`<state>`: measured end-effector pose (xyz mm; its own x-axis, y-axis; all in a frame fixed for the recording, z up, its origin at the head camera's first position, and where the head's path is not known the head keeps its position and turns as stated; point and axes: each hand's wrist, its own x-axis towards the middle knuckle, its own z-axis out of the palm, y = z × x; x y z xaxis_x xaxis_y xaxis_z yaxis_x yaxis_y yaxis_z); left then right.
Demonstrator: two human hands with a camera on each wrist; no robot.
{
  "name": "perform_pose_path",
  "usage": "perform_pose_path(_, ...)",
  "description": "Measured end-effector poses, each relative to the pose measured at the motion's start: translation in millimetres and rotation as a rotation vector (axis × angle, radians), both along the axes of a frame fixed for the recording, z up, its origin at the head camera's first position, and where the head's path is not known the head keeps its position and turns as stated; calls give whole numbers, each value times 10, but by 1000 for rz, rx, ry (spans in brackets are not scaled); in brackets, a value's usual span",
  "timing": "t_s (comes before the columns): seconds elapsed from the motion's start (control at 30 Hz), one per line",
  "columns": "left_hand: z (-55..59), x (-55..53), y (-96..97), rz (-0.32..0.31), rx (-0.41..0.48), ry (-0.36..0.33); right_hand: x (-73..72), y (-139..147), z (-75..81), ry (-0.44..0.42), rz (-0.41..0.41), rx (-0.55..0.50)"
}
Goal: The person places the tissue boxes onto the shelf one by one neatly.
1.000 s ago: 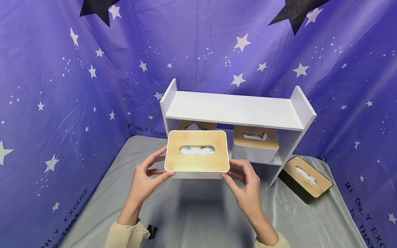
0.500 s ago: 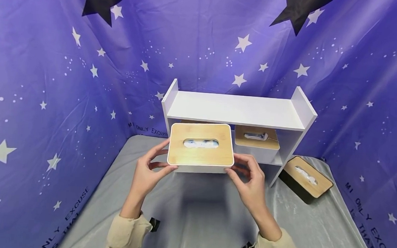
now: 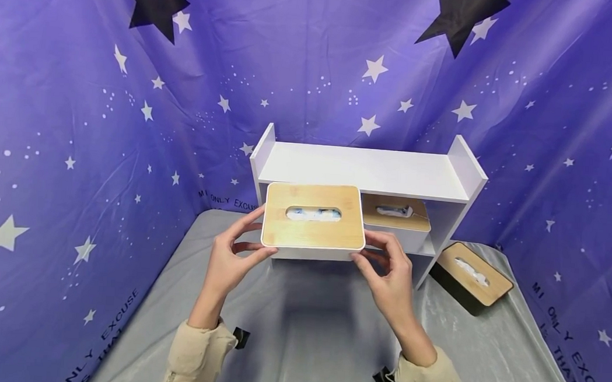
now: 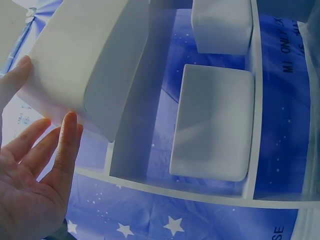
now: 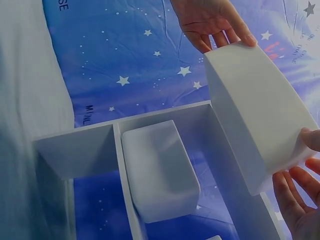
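Observation:
A white tissue box (image 3: 314, 232) with a light wooden lid is held level between both hands, in front of the white shelf unit (image 3: 360, 165). My left hand (image 3: 233, 256) grips its left end, thumb along the front side and fingers at the end. At the right end, my right hand (image 3: 389, 269) holds it the same way. White tissue shows in the lid's slot. From below, the left wrist view shows the box's plain white side (image 4: 65, 60) with the left fingertips against it. In the right wrist view both hands hold opposite ends of the box (image 5: 260, 100).
Another white tissue box (image 3: 396, 223) stands on the lower shelf at right; a second shelf box (image 4: 215, 122) appears in the left wrist view. A dark tissue box (image 3: 473, 274) with a wooden lid rests on the grey cloth (image 3: 307, 343), right of the unit. Starry purple curtains (image 3: 319, 57) surround everything.
Both hands have carried the tissue box upward and slightly right in the head view, closer to the shelf unit. It now covers the left shelf box that showed behind it earlier.

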<state>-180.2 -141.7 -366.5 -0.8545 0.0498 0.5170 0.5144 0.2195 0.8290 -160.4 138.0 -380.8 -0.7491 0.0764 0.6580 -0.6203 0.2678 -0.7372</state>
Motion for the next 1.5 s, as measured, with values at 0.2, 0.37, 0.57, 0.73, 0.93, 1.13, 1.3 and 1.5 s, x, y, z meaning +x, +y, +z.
perform_pose_path(0.2, 50, -12, 17, 8, -14, 12, -15, 8, 44, 18, 14, -17)
perform_pose_path(0.37, 81, -27, 28, 8, -10, 13, -32, 16, 69, 26, 6, -23)
perform_pose_path(0.57, 139, -47, 43, -6, 6, 31, -51, 27, 109, 36, 0, -21)
perform_pose_path(0.73, 197, -75, 46, -8, 0, 53, -84, 32, 163, 54, 11, -30)
perform_pose_path(0.93, 269, -123, 48, -2, -13, 74, -129, 36, 234, 65, 21, -42)
perform_pose_path(1.13, 345, -169, 45, 7, -15, 81, -161, 35, 328, 84, 22, -48)
perform_pose_path(1.3, 437, -222, 58, 17, -22, 88, -213, 39, 424, 81, 17, -63)
perform_pose_path(1.5, 531, -295, 74, 11, -14, 87, -287, 53, 520, 72, 7, -61)
